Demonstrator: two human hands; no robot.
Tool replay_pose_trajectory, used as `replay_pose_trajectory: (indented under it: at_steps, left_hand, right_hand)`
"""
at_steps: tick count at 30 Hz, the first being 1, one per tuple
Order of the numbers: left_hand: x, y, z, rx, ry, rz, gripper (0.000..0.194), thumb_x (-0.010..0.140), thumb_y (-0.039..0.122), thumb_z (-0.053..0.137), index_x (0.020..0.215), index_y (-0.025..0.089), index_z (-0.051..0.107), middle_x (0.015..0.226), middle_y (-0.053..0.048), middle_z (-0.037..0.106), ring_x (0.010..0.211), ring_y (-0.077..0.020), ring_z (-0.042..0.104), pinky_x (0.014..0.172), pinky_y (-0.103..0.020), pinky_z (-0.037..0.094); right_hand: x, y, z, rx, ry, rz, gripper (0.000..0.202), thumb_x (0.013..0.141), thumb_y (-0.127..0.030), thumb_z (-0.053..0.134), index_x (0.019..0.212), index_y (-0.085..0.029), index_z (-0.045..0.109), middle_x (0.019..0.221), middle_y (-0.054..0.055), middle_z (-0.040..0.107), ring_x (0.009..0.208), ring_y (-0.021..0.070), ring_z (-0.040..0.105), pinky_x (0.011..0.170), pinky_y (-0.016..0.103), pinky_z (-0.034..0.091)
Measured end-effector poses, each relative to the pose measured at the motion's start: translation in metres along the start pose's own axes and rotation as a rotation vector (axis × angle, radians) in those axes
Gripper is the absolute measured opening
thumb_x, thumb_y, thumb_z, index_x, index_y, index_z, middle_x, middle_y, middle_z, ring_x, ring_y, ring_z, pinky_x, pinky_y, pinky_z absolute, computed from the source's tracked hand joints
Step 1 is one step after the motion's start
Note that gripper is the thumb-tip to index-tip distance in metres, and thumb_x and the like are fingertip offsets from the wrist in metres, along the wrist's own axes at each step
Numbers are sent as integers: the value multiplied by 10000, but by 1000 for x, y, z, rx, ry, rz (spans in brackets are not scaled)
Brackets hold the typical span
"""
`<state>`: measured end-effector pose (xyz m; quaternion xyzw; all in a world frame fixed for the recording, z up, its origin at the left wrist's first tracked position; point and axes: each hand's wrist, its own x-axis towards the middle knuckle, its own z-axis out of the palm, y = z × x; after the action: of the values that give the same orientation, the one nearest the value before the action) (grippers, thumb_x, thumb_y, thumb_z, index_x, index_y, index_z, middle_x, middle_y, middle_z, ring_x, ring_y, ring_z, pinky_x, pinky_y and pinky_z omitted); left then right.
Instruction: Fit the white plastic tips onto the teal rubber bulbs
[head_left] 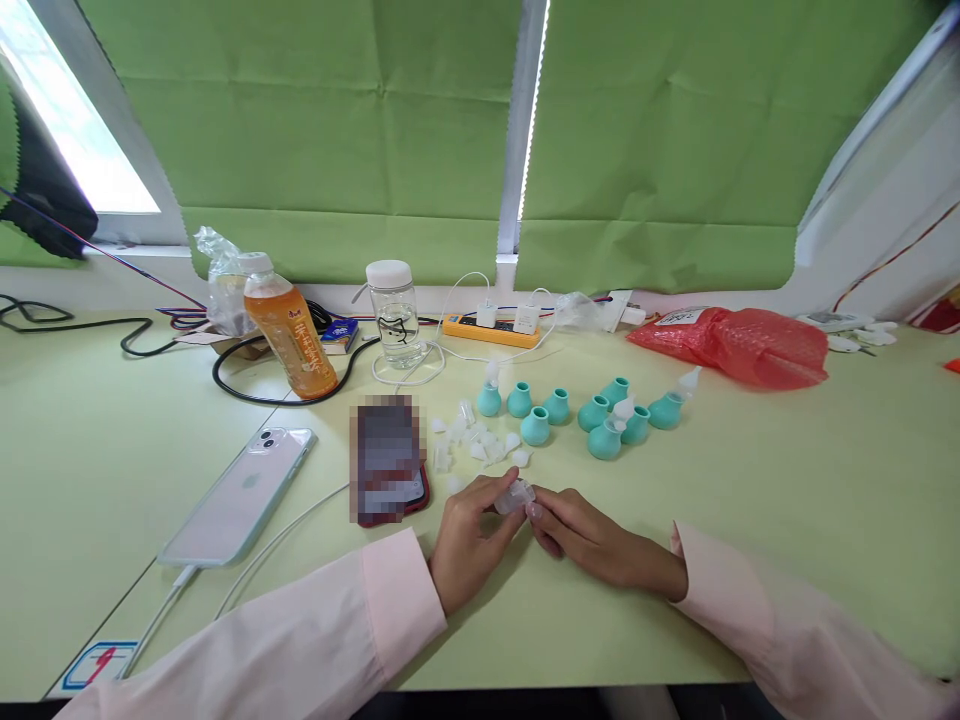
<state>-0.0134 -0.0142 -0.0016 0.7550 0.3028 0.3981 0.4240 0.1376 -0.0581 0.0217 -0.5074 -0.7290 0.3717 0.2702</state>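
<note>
My left hand (pixel 474 535) pinches a small clear plastic piece (pixel 514 497) between thumb and fingers. The fingertips of my right hand (pixel 589 540) are closed at the right edge of the same piece. Just beyond my hands lies a loose pile of small translucent plastic parts (pixel 480 440). Behind and to the right stand several teal rubber bulbs (pixel 535 427) with open necks. Three bulbs carry clear pointed nozzles: a left one (pixel 490 400), a front one (pixel 604 440) and one tilted at the right (pixel 666 410).
A red-cased phone (pixel 416 500) lies left of the parts, with a pale phone (pixel 238 500) on a white cable farther left. Behind are an orange drink bottle (pixel 300 345), a clear water bottle (pixel 396 330), a power strip (pixel 491 331) and a red plastic bag (pixel 772 347).
</note>
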Motion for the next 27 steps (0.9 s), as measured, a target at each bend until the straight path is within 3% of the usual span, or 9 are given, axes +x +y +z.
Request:
replay_pose_trajectory:
  at_steps: [4,7,10,13,19,24,27]
  left_hand:
    - [-1,1,0,-29,-29,-22,255,758,198,505,1009,178,542,951,-54,607,872,-174,555,773,-319,459]
    - [-1,4,-2,-63,-43,-74,190,776,211,482,957,183,536,919,-43,606,866,-170,548,768,-307,446]
    - [-1,6,-3,-82,-53,-115,131,786,242,471,851,170,559,921,-51,610,855,-177,543,770,-309,428]
    - [-2,7,-3,-86,-105,-124,169,794,287,461,853,164,561,909,-55,602,836,-177,533,747,-299,418]
    - [-3,10,-4,31,-137,-58,244,854,313,321,969,185,494,843,-30,488,752,-138,459,664,-262,381]
    - [-5,13,-5,72,-107,-39,220,856,302,313,946,189,479,835,-29,426,760,-139,425,655,-261,360]
    - [-4,11,-6,44,-40,-34,184,838,303,371,907,187,495,774,-12,416,693,-124,413,624,-250,352]
  right_hand:
    - [1,6,-2,-116,74,-83,218,841,-362,342,789,-193,470,536,-40,417,478,87,366,490,228,292]
    - [7,20,-10,-123,352,-53,231,784,-381,443,912,-191,476,499,-59,382,435,84,348,452,223,281]
    - [17,34,-20,-113,552,24,453,743,-404,495,1125,-190,379,480,-70,392,421,99,357,458,235,293]
    - [27,45,-26,-124,517,102,619,725,-436,506,1245,-185,282,449,-66,418,426,126,391,466,249,292]
    - [41,59,-26,-227,519,172,536,742,-465,458,1166,-142,409,425,-56,410,406,123,365,444,241,249]
    - [41,56,-24,-273,611,98,390,745,-428,473,1047,-180,475,437,-56,394,414,120,371,453,246,284]
    - [32,42,-22,-404,701,-17,327,731,-396,501,974,-177,505,568,-10,457,493,126,428,498,261,346]
